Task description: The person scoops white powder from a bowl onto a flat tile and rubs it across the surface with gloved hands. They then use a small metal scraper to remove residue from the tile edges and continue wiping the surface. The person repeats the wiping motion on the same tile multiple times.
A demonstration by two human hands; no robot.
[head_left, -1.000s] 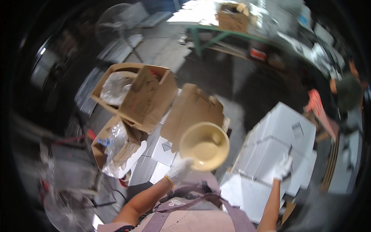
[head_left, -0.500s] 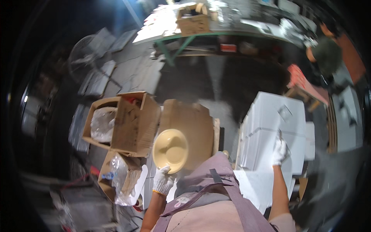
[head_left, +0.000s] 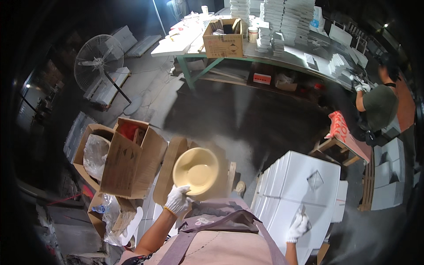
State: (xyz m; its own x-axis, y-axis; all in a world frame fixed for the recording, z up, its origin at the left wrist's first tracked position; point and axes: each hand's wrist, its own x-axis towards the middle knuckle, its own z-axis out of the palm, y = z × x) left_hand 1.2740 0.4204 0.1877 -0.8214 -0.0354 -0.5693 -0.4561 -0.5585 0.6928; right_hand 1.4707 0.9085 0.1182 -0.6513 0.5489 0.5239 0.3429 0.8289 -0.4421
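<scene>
My left hand [head_left: 177, 199], in a white knitted glove, grips the near rim of a cream-yellow plastic basin [head_left: 196, 171]. The basin's inside faces up, and nothing shows in it. Below it lies brown cardboard [head_left: 170, 165]. Over on the right, my right hand [head_left: 299, 227], also gloved, is closed above a stack of large white boxes [head_left: 304, 181]. A small thin grey object sticks out from its fingers, too indistinct to name. Whether that hand touches the box top, I cannot tell.
Open cartons [head_left: 132, 163] holding clear plastic stand left. Farther off are a pedestal fan [head_left: 98, 59] and a long workbench [head_left: 247, 59] bearing a carton [head_left: 223, 42] and white stacks. A co-worker [head_left: 380, 104] stands far right, near a small wooden table [head_left: 349, 143].
My view has swung up, bringing more of the workbench in, and the picture is sharper. Both hands sit lower relative to the bench. The left still grips the basin.
</scene>
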